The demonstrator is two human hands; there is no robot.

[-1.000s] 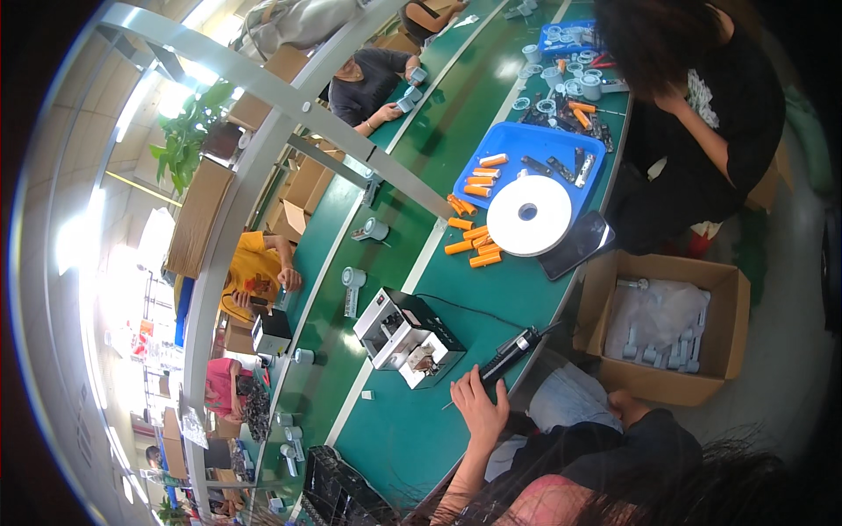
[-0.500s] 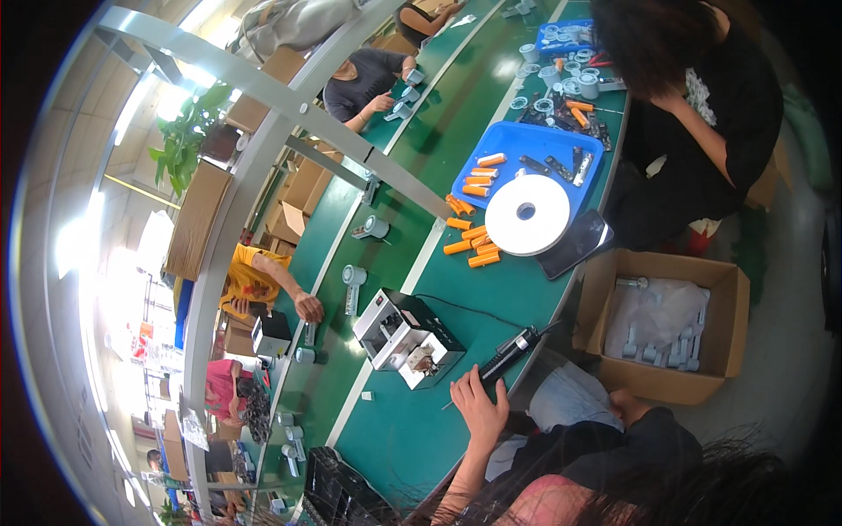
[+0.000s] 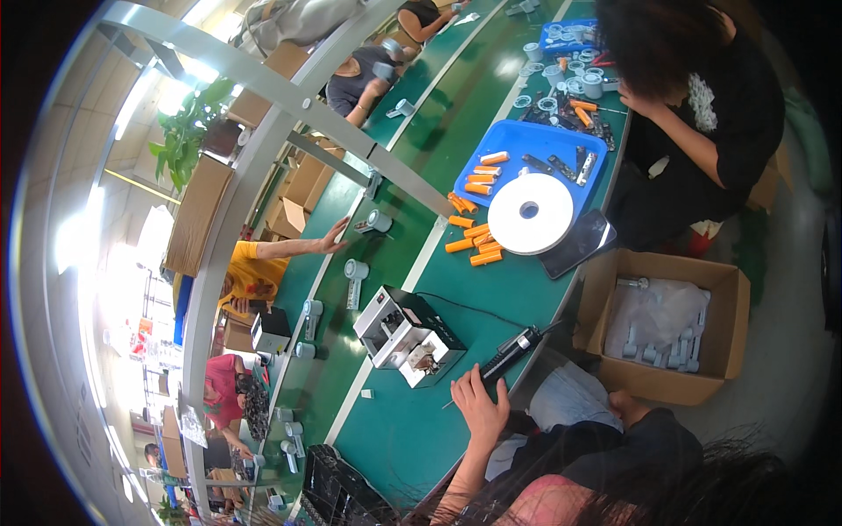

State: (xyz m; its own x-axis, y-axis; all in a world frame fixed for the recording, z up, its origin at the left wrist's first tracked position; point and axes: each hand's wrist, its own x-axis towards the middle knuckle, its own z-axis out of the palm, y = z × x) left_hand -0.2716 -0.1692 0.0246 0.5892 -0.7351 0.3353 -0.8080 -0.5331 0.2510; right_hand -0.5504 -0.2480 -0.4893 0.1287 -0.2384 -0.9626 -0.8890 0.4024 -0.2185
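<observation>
My left hand [image 3: 479, 408] rests at the near table edge across the front end of a black electric screwdriver [image 3: 509, 352]. Its fingers are stretched out and its thumb stands apart; the thin bit shows beyond them. Low by my lap is my right hand [image 3: 624, 407], partly hidden by the dark sleeve, with its fingers not clear. Just beyond the screwdriver stands a black and white screw feeder machine [image 3: 408, 337]. A small white block [image 3: 367, 394] lies left of it.
A blue tray [image 3: 504, 140] holds orange cylinders and dark strips, with a white reel [image 3: 529, 213] overlapping it. A phone [image 3: 579, 245] lies by the edge. An open carton [image 3: 732, 324] stands right. Grey-blue parts [image 3: 355, 280] sit on the green conveyor. Co-workers sit around; a metal frame [image 3: 281, 123] crosses above.
Both my hands stay where they were. The yellow-shirted co-worker's arm has swung farther up the line, leaving a grey-blue part standing. A far co-worker has lifted parts off the table.
</observation>
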